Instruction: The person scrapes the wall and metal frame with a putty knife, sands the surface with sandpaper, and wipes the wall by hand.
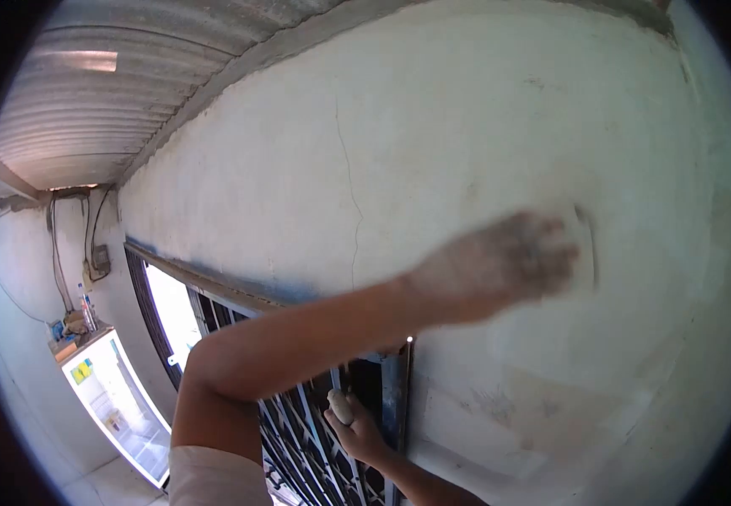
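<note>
My left hand (521,257) is raised against the pale plastered wall (467,126), its arm reaching across from the lower left. Motion blurs its curled fingers; a thin, dark-edged flat thing (586,244) shows beside the fingertips, too smeared to name. Lower down, my right hand (361,434) is closed round a pale rounded lump (340,406), in front of the dark metal lattice (306,430). A pale sleeve covers my left upper arm.
A corrugated roof (129,93) slopes over the upper left. At the left stands a lit glass-fronted cabinet (121,396) with small items on top, below cables and a wall box (101,260). A thin crack (351,190) runs down the wall. The opening's frame (397,405) is dark.
</note>
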Tool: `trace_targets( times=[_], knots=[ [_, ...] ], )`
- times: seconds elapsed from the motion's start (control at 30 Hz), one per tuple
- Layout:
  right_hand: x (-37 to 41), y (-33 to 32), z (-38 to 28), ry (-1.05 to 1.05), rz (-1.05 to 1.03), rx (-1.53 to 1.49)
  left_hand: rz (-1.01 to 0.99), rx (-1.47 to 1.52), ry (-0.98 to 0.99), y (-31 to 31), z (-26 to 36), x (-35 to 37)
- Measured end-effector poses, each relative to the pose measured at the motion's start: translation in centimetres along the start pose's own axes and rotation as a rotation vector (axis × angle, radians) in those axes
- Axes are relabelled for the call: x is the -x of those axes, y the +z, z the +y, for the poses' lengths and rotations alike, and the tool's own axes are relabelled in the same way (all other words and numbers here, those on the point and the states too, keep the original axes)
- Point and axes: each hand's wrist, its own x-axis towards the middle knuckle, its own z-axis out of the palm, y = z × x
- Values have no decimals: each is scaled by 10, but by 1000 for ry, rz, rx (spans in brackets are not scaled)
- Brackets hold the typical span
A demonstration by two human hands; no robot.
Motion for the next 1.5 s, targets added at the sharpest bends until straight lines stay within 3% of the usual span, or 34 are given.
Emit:
trace_targets(
  times=[0.07,0.13,0.2,0.23,0.3,0.4,0.5,0.53,0.57,0.6,0.67,0.7,0.77,0.83,0.9,0.97,1.03,1.13,1.17,1.33,1.37,1.5],
  knots=[
    [-1,3,-6,-75,83,-46,59,-350,-160,-18,-69,15],
    [-1,1,-5,-24,54,-28,232,-528,-406,-51,-169,58],
    [0,-1,-9,6,41,-24,453,-113,-980,-101,-185,88],
    [-1,-2,-12,5,37,-26,578,-255,-1102,-100,-192,107],
    [-2,-2,-14,-11,47,-23,583,-310,-1134,-95,-200,144],
    [-2,2,-6,-55,92,-18,566,-261,-1291,-81,-164,125],
    [-2,2,-4,-12,52,7,400,-521,-782,-9,-125,94],
    [-2,4,0,-20,63,4,296,-418,-739,-5,-75,67],
    [-1,4,5,-35,52,-17,164,-413,-569,7,-29,54],
    [0,6,10,-48,38,-41,234,-100,-459,21,18,48],
    [-8,6,12,101,-44,41,87,311,-206,44,107,53],
    [-10,7,12,166,-86,92,204,528,-175,33,146,60],
    [-5,12,13,73,16,-88,-95,778,-267,-5,188,79],
    [-1,10,10,57,57,-173,-44,987,-408,-24,210,118],
    [-2,12,1,118,74,-288,136,1179,-689,-4,246,181],
    [-2,12,-1,178,78,-404,347,1554,-1384,-32,272,214],
    [-2,9,-3,133,48,-378,714,1772,-1591,-20,298,253],
    [-3,7,-6,98,3,-332,1060,1947,-1740,-21,325,284],
    [-2,8,-5,93,7,-324,1076,1943,-1747,-21,333,292],
    [-3,14,-9,-57,47,-49,879,1920,-1889,-8,371,323],
    [0,18,-18,50,109,-110,828,1915,-1925,-6,375,325],
    [3,26,-26,87,173,-103,673,1861,-2055,-7,380,324]
  ],
)
